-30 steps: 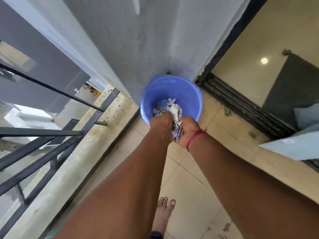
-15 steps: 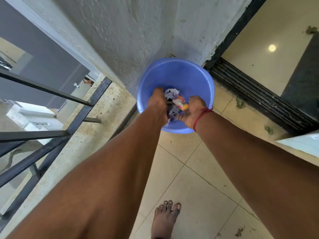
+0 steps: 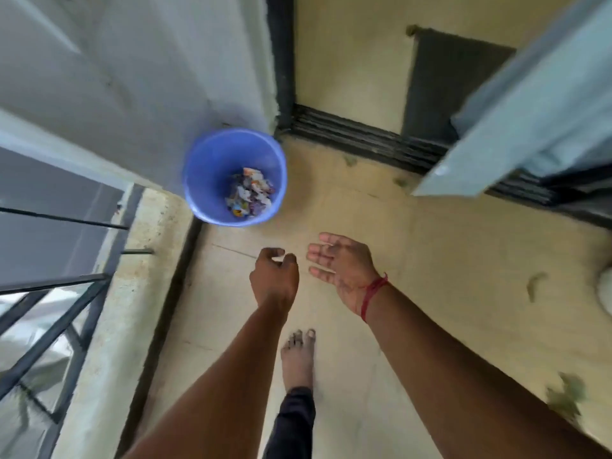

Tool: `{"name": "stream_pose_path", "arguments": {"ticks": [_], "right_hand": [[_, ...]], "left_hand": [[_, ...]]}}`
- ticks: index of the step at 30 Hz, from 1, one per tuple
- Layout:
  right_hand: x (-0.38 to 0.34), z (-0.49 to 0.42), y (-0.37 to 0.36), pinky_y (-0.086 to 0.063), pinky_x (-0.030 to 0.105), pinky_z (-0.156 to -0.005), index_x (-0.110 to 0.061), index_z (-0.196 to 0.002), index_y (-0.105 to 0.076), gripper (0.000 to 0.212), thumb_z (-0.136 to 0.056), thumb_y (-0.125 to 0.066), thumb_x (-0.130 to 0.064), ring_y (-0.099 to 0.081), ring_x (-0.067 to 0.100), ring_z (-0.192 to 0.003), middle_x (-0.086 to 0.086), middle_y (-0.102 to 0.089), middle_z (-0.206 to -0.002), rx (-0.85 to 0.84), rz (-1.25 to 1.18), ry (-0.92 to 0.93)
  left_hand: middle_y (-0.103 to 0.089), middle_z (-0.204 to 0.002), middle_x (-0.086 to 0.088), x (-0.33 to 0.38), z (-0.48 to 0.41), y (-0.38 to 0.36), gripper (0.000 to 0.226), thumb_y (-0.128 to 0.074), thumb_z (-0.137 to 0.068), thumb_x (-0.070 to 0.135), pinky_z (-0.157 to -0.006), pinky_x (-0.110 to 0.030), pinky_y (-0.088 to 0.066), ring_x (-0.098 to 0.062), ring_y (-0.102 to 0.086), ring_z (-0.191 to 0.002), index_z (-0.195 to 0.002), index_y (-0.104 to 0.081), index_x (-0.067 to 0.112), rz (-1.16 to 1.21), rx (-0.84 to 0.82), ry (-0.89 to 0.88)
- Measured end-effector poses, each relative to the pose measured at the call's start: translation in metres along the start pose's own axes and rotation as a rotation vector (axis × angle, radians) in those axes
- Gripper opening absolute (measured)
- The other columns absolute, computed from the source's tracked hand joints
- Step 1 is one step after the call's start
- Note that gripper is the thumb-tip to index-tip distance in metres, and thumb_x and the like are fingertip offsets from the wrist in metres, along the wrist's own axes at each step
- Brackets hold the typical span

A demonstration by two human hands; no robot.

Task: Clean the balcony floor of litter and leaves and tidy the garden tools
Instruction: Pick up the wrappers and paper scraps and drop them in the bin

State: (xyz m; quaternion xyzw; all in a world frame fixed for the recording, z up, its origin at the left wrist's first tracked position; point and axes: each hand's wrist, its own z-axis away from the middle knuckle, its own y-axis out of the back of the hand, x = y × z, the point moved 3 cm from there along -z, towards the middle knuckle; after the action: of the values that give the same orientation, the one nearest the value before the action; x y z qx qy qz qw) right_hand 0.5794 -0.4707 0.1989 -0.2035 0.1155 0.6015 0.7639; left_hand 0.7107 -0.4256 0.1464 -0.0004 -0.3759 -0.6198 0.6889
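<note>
Both hands are empty and apart. The left hand (image 3: 274,279) hangs with its fingers loosely curled round nothing, and the right hand (image 3: 344,270), a red thread (image 3: 374,293) at its wrist, is turned palm up with fingers spread; neither touches anything. At about eleven o'clock from them the blue bucket (image 3: 205,167) stands in the corner against the wall, beside the parapet, with the paper and wrapper litter (image 3: 250,193) lying at its bottom. The loose matter on the floor is on the other side: a curled leaf (image 3: 535,285) at three o'clock of the right hand, a clump of leaves (image 3: 566,394) at four o'clock, and small green scraps (image 3: 351,159) by the door track (image 3: 364,135) at one o'clock. The step in hand looks to be going for the next load. It would go best by turning toward those leaves, cupping both palms under the clump so nothing crumbles away, and carrying it low over the bucket's rim before letting go.
</note>
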Motion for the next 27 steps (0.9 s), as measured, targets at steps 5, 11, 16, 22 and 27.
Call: {"name": "stream_pose_path", "arguments": {"ticks": [5,11,16,22,27], "right_hand": [[0.068,0.075,0.138,-0.053,0.031,-0.067,-0.005,-0.124,-0.054,0.032,-0.094,-0.047,0.002,-0.066,0.019,-0.081,0.012,-0.066,-0.099,0.13,-0.154,-0.072],[0.161,0.159,0.3,-0.052,0.029,-0.065,-0.007,-0.117,-0.059,0.025,-0.094,-0.052,-0.001,-0.065,0.017,-0.079,0.009,-0.068,-0.093,0.304,-0.273,-0.107],[0.228,0.224,0.418,-0.053,0.03,-0.065,-0.008,-0.112,-0.063,0.023,-0.092,-0.053,-0.001,-0.064,0.02,-0.083,0.009,-0.069,-0.094,0.424,-0.39,-0.091],[0.282,0.309,0.537,-0.052,0.033,-0.067,-0.011,-0.107,-0.063,0.025,-0.093,-0.047,0.001,-0.062,0.019,-0.082,0.006,-0.069,-0.087,0.454,-0.488,-0.064],[0.314,0.365,0.619,-0.05,0.028,-0.062,-0.012,-0.109,-0.064,0.027,-0.093,-0.047,0.001,-0.063,0.014,-0.079,0.006,-0.07,-0.092,0.485,-0.464,-0.025]], "left_hand": [[-0.074,-0.084,-0.003,-0.09,0.09,-0.078,0.044,-0.053,-0.056,0.055,-0.081,-0.049,-0.059,-0.031,-0.071,-0.085,-0.092,-0.064,0.033,-0.299,-0.247,0.076],[-0.07,-0.095,0.001,-0.138,0.25,-0.148,0.027,-0.054,-0.08,0.045,-0.09,-0.029,-0.047,-0.022,-0.063,-0.099,-0.101,-0.064,0.03,-0.705,-0.406,-0.067],[-0.074,-0.093,-0.001,-0.199,0.356,-0.216,0.018,-0.054,-0.077,0.035,-0.082,-0.043,-0.06,-0.025,-0.071,-0.092,-0.092,-0.062,0.028,-0.785,-0.499,-0.113],[-0.072,-0.086,-0.003,-0.24,0.496,-0.272,0.019,-0.054,-0.082,0.02,-0.08,-0.038,-0.06,-0.022,-0.071,-0.082,-0.098,-0.062,0.027,-0.926,-0.553,-0.203],[-0.072,-0.085,-0.002,-0.27,0.58,-0.311,0.023,-0.052,-0.082,0.014,-0.068,-0.033,-0.061,-0.019,-0.07,-0.072,-0.099,-0.062,0.026,-1.005,-0.607,-0.285]]}}
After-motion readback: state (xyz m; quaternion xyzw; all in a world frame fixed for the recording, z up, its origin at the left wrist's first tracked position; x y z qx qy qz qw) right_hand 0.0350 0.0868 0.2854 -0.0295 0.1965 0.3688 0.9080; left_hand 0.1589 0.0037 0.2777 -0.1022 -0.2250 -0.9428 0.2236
